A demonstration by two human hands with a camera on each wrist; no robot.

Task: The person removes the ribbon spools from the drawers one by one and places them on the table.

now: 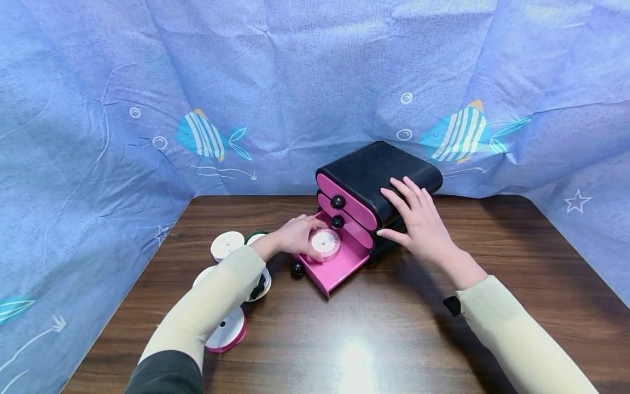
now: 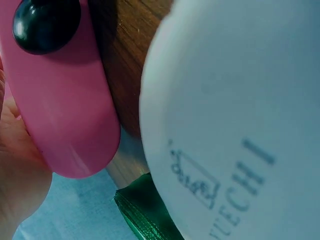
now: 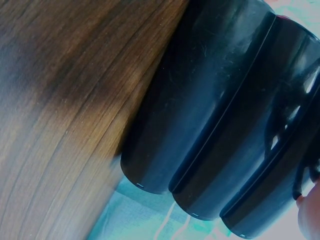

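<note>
Inside the pulled-out bottom pink drawer [image 1: 339, 273], my left hand [image 1: 297, 236] grips a ribbon spool [image 1: 325, 242] with a white face and pale pink rim, thumb and fingers at its edge. In the left wrist view, the drawer front [image 2: 70, 110] with its black knob [image 2: 46, 22] hides the spool. My right hand [image 1: 424, 229] lies with spread fingers against the top right side of the black drawer cabinet [image 1: 374, 164]. The right wrist view shows the cabinet's stacked rounded tiers [image 3: 215, 115] from the side.
Left of the drawer lie several ribbon spools: a white one [image 1: 227, 245], one with a green edge [image 1: 255, 237], one with black ribbon [image 1: 259, 287] and one with a pink edge [image 1: 228, 331]. The cabinet's two upper drawers are closed. A blue fish-print cloth [image 1: 315, 82] hangs behind the wooden table [image 1: 403, 339].
</note>
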